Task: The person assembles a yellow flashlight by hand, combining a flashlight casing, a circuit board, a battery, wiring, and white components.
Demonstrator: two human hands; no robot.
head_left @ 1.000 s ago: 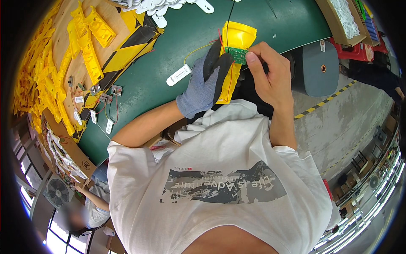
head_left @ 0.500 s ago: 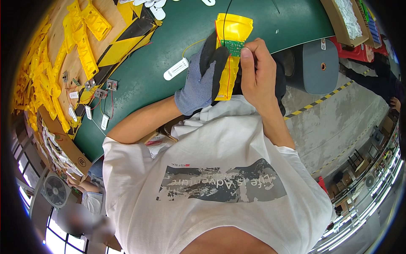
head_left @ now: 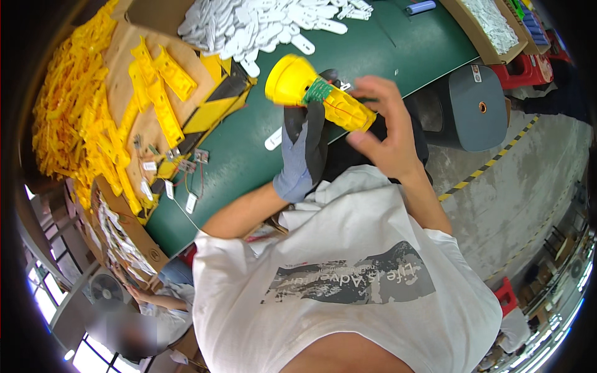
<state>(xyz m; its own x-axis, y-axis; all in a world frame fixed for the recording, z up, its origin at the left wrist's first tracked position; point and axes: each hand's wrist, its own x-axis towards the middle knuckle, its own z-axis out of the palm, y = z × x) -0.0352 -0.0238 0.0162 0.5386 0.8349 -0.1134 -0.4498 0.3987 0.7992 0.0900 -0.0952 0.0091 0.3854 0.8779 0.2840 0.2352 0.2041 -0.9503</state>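
While both hands work at centre frame, this is what shows:
Left hand (head_left: pixel 305 155): grey fabric glove, wrapped around the yellow plastic torch body (head_left: pixel 317 92).
Right hand (head_left: pixel 385 133): bare, fingertips pinching the ribbed handle end.
Torch: above the green table's (head_left: pixel 249 161) near edge; green circuit board (head_left: pixel 319 91) exposed.
Room: bare mat lower left; white tabs (head_left: pixel 261 25) upper centre; yellow parts (head_left: pixel 68 118) left.

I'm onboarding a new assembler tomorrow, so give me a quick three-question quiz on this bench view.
1. True or false: the left hand wears a grey glove.
2. What do both hands hold? A) a yellow torch-shaped housing B) a blue cylinder C) a cardboard box
3. Fill in: the small board showing on the housing is ____ in colour.

Key: 1 true. 2 A, the yellow housing, with the bare right hand at its narrow end. 3 green, the circuit board.
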